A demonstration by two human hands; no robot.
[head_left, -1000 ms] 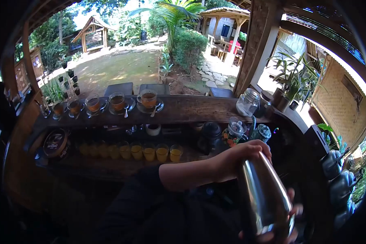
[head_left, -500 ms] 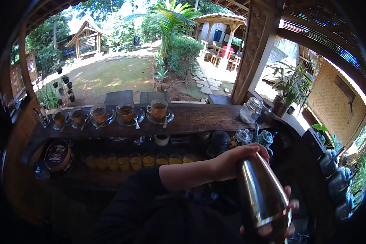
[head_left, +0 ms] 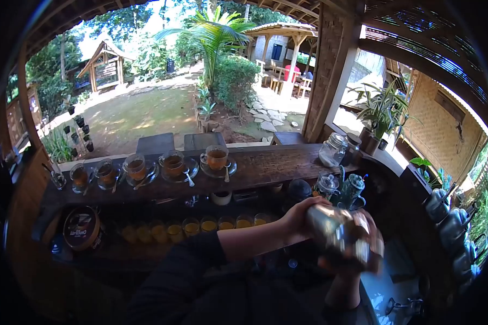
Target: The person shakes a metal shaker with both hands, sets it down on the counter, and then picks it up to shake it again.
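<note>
A shiny metal cocktail shaker [head_left: 333,225], blurred by motion, is held between my two hands in front of my chest. My left hand [head_left: 300,221] grips its left end, the arm reaching across from the left in a dark sleeve. Around the right end wrap the fingers of my right hand [head_left: 370,241], smeared by the movement. The shaker lies tilted and looks foreshortened. Just beyond it on the lower shelf stand a lidded glass jar [head_left: 327,185] and a green textured vessel [head_left: 353,188].
Several glass cups of brown drink [head_left: 217,157], on saucers with spoons, line the wooden counter [head_left: 271,165]. Below stand several glasses of yellow liquid [head_left: 191,226] and a round tub [head_left: 82,228]. A clip-top jar [head_left: 333,150] sits at the counter's right. Dark pots [head_left: 453,230] hang far right.
The shaker has swung from steeply slanted to a flatter, foreshortened position. My right hand has come up with its lower end, and my left hand has dropped slightly. The view has shifted a little.
</note>
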